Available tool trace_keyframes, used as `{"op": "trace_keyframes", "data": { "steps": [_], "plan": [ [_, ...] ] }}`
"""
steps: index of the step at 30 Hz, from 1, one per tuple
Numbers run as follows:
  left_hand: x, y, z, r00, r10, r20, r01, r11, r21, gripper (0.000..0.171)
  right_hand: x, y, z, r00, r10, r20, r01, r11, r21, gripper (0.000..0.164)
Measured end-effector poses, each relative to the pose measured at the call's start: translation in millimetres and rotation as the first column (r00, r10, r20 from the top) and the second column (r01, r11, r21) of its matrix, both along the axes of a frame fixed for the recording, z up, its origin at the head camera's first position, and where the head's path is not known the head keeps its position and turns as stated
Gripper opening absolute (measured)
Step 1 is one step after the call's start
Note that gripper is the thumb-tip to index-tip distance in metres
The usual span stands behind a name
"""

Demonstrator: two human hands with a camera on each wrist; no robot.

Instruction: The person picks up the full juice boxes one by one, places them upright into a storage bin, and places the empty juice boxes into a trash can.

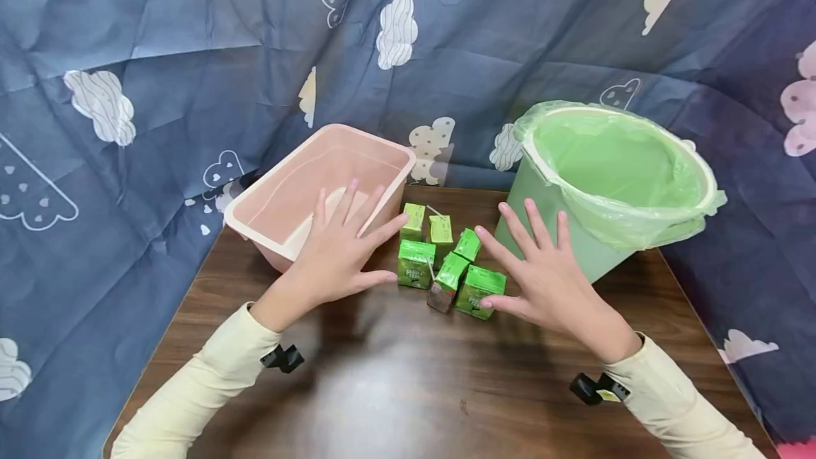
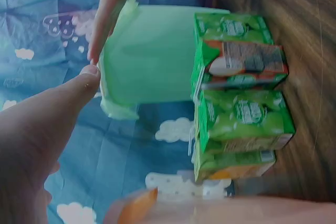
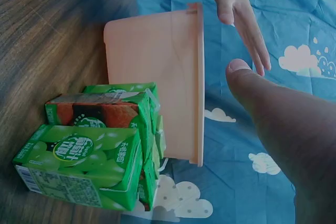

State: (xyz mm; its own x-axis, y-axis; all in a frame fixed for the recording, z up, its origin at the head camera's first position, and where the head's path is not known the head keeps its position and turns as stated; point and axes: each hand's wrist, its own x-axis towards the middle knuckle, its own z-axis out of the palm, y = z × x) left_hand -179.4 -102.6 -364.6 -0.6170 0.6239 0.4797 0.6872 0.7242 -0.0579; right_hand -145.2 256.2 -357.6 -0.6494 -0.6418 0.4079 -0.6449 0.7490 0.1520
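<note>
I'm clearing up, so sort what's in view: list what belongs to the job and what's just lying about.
Likely in the job, being nearest the left hand and right hand:
six green drink cartons
pink tub
green bin

Likely just around:
cloud-print cloth
pink thing at the corner, too cut off to name

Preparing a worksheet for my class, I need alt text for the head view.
A person's left hand and right hand, fingers spread, flank six green drink cartons on a wooden table. A pink tub stands at left, a lined green bucket at right.
</note>
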Motion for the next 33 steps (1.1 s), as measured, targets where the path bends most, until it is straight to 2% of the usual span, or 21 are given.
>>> {"op": "trace_keyframes", "data": {
  "steps": [5,9,12,15,23,27,33],
  "plan": [
    [-3.1,-21.0,2.6,0.998,0.057,0.039,-0.06,0.995,0.081,0.08,-0.4,2.5,-4.7,1.0,-0.012,0.018,0.012,1.0,0.0,0.094],
    [-10.4,-41.6,6.6,0.997,0.081,0.012,-0.082,0.983,0.162,0.076,2.4,6.1,-8.0,0.997,-0.041,0.062,0.041,0.999,-0.002,0.093],
    [-16.5,-56.3,9.6,0.993,0.117,0.022,-0.119,0.975,0.189,0.076,4.4,10.1,-10.3,0.993,-0.067,0.092,0.068,0.998,-0.004,0.092],
    [-21.6,-69.2,11.9,0.984,0.168,0.067,-0.178,0.965,0.191,0.076,6.1,14.5,-13.1,0.989,-0.094,0.11,0.095,0.996,-0.004,0.092],
    [-32.9,-94.6,10.8,0.934,0.247,0.258,-0.304,0.93,0.208,0.072,12.0,25.8,-22.3,0.978,-0.146,0.148,0.149,0.989,-0.014,0.092],
    [-37.4,-109.2,7.6,0.91,0.29,0.297,-0.357,0.912,0.202,0.071,14.2,29.3,-28.2,0.974,-0.155,0.169,0.162,0.986,-0.029,0.096],
    [-40.8,-129.2,2.2,0.864,0.338,0.374,-0.432,0.878,0.204,0.074,16.5,33.5,-39.7,0.97,-0.149,0.191,0.164,0.984,-0.064,0.096]
  ]
}}
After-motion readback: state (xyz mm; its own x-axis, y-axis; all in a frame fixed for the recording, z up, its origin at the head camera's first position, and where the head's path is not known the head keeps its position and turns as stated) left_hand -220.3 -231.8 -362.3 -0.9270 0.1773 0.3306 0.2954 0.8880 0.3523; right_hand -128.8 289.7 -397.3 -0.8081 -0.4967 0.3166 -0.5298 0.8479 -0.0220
